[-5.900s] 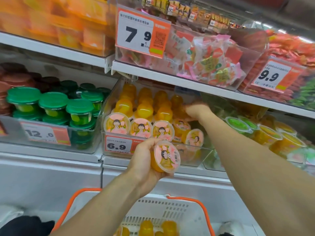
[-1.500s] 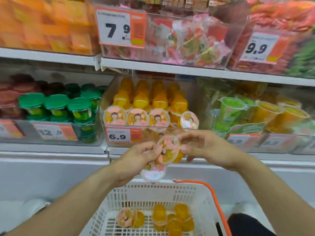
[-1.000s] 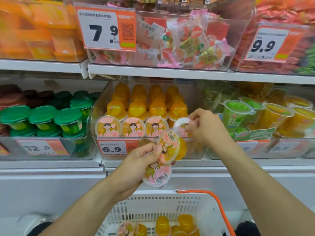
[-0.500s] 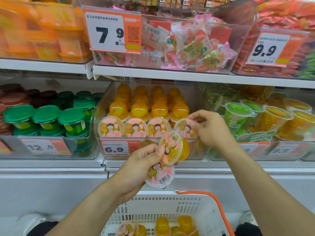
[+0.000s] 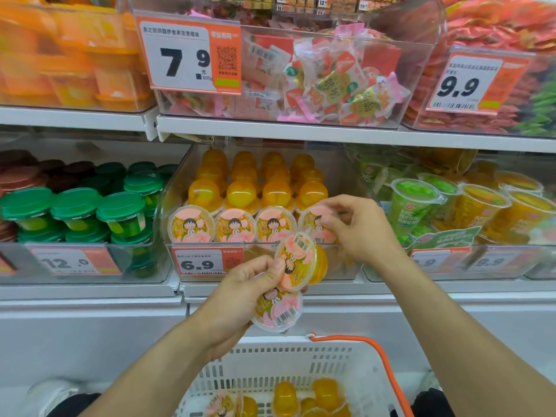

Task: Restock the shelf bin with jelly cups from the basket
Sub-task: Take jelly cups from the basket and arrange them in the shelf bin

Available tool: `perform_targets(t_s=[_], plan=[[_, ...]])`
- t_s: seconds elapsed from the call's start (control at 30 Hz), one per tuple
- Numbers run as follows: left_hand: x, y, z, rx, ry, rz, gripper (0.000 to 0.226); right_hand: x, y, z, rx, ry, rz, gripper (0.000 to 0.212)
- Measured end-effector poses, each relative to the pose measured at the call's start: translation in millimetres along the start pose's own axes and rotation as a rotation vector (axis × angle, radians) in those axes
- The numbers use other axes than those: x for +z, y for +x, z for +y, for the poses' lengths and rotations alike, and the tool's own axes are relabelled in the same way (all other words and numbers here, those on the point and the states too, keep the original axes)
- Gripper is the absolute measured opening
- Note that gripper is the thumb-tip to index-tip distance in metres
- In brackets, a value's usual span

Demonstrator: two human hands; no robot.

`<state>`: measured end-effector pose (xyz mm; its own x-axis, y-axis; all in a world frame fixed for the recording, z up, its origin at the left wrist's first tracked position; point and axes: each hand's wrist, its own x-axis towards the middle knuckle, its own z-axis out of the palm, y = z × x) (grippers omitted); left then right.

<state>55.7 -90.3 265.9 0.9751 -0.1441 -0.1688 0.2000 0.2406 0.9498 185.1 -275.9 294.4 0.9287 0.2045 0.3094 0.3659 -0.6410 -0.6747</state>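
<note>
**Inspector:** Report the containers first.

**Clerk:** The clear bin (image 5: 192, 164) on the middle shelf holds yellow jelly cups in rows. Three cups (image 5: 235, 225) stand on edge along its front wall, lids facing out. A fourth, the end cup (image 5: 313, 224), closes the row on the right. The white basket (image 5: 301, 365) below holds several more cups, loose and tumbled.

**Inspector:** The hands?

**Clerk:** The right hand (image 5: 359, 228) pinches the end cup by its lid rim, fingertips curled on it, at the bin's front right corner. The left hand (image 5: 240, 293) grips two cups in front of the bin's price tag (image 5: 200, 263): the top cup (image 5: 296, 260) tilted, lid toward the camera, and the low cup (image 5: 278, 311) beneath it, touching it.

**Inspector:** Surroundings and obstructions?

**Clerk:** Green-lidded tubs (image 5: 120, 206) fill the bin to the left; green and yellow tall cups (image 5: 413, 203) fill the one to the right. Wrapped sweets (image 5: 340, 82) sit in the bin overhead. The held cups cover part of the bin's front wall.

**Inspector:** Materials?

**Clerk:** Bins are clear hard plastic. Cups are domed, translucent, with flat pink printed lids and barcodes. The basket is slotted plastic with an orange handle (image 5: 382, 356).
</note>
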Motion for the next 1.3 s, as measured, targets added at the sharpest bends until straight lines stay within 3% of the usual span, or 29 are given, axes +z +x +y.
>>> perform_targets(t_s=[0.1, 0.33, 0.5, 0.6, 0.7, 0.77, 0.9, 1.03, 1.1, 1.2, 1.3], plan=[[-2, 1, 0, -0.004, -0.005, -0.004, 0.027, 2, 0, 0, 0.007, -0.034, -0.050, 0.027], [-1, 1, -1, 0.015, 0.016, 0.039, 0.028, 1, -2, -2, 0.109, -0.061, 0.012, 0.031], [-1, 0, -2, 0.101, 0.168, 0.091, 0.030, -13, -21, -24, -0.102, 0.032, 0.299, 0.018], [-1, 0, -2, 0.159, 0.352, 0.185, 0.035, -21, -43, -34, -0.035, 0.348, 0.016, 0.030], [4, -3, -2, 0.254, 0.441, 0.263, 0.035, -20, -71, -29, 0.268, 0.675, -0.330, 0.039], [7, -5, -3, 0.336, 0.552, 0.279, 0.033, -16, -86, -22, 0.407, 0.812, -0.474, 0.046], [1, -4, -8, 0.429, 0.890, 0.272, 0.030, -14, -95, -10, 0.338, 0.707, -0.478, 0.048], [-4, -3, -8, 0.539, 1.128, 0.164, 0.027, -15, -103, -7, 0.282, 0.546, -0.483, 0.045], [-2, -2, -13, 0.507, 1.095, 0.149, 0.026, -13, -107, -6, 0.330, 0.589, -0.497, 0.046], [6, -3, -14, 0.386, 0.779, 0.234, 0.015, -14, -110, -7, 0.375, 0.715, -0.570, 0.040], [5, 0, -10, 0.273, 0.554, 0.335, 0.032, -12, -111, -7, 0.370, 0.910, -0.453, 0.036]])
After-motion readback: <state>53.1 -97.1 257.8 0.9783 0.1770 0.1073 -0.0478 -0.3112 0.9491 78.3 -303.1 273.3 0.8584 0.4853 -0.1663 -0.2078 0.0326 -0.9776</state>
